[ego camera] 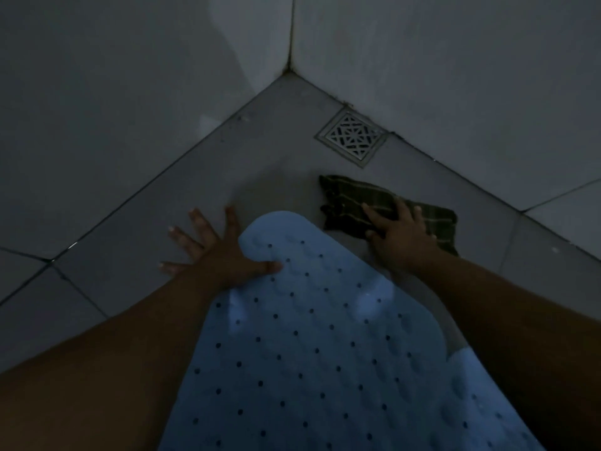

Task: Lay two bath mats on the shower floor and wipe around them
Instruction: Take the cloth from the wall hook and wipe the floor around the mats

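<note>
A square metal drain grate (352, 138) with a lattice pattern sits flush in the floor, close against the right-hand wall (455, 76) near the corner. Dark staining runs along the corner grout seam (290, 43). Left-hand wall (113, 109) tiled grey.

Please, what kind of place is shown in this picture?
Most likely the corner of a tiled shower. A square metal floor drain sits in the grey tiled floor where two tiled walls meet, and a pale blue perforated rubber bath mat lies on the floor.
</note>
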